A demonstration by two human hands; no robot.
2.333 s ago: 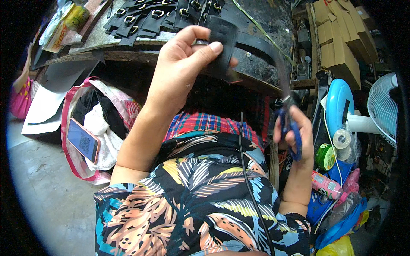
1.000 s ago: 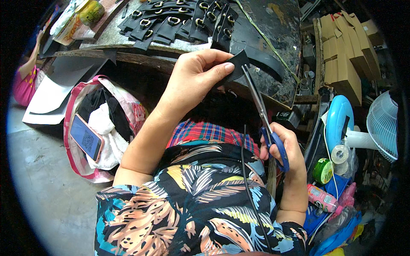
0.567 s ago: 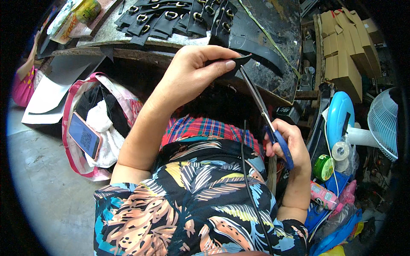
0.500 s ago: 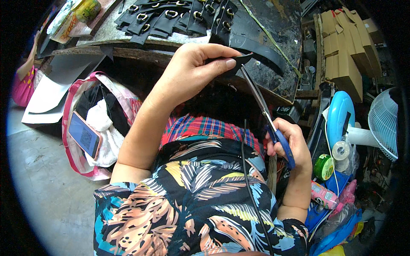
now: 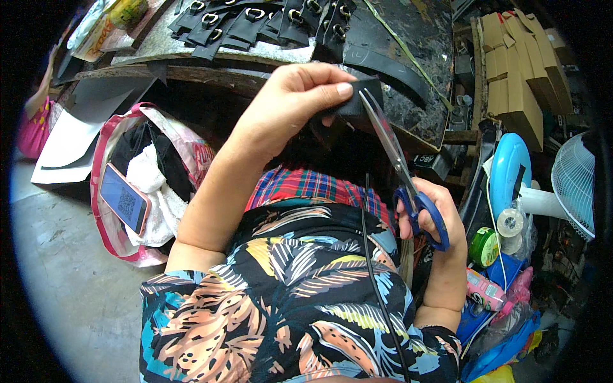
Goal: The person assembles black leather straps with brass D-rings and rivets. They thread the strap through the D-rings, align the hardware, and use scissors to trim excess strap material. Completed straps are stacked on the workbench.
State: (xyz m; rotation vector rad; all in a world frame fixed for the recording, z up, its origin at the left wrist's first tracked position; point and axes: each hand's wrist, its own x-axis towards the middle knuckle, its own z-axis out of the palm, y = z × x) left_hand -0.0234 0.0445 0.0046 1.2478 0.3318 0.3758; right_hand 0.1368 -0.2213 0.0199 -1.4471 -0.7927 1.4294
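Note:
Between thumb and fingers, my left hand (image 5: 305, 99) pinches a black strap piece (image 5: 365, 97), which looks like leather, in front of the workbench edge. Its flat face is turned toward me. Blue-handled scissors (image 5: 396, 156) are in my right hand (image 5: 434, 210), with fingers through the loops. The blades point up and left, and their tips lie at the strap's right part; whether they touch it I cannot tell. Beyond my left hand, several black straps with metal rings (image 5: 255, 19) lie on the bench, beside a long curved black strap (image 5: 389, 70).
The dark workbench (image 5: 428, 38) spans the far side. Cardboard pieces (image 5: 511, 83) stand at the far right, near a white-and-blue fan (image 5: 511, 169). Rolls of tape (image 5: 509, 225) and plastic bags lie below it. At left, a pink-edged bag (image 5: 99, 191) holds a phone (image 5: 124, 199) and white cloth.
The strap piece has been turned so that its flat face shows. The scissors have rotated, their loops showing wider, and their tips have moved slightly up and left to the strap.

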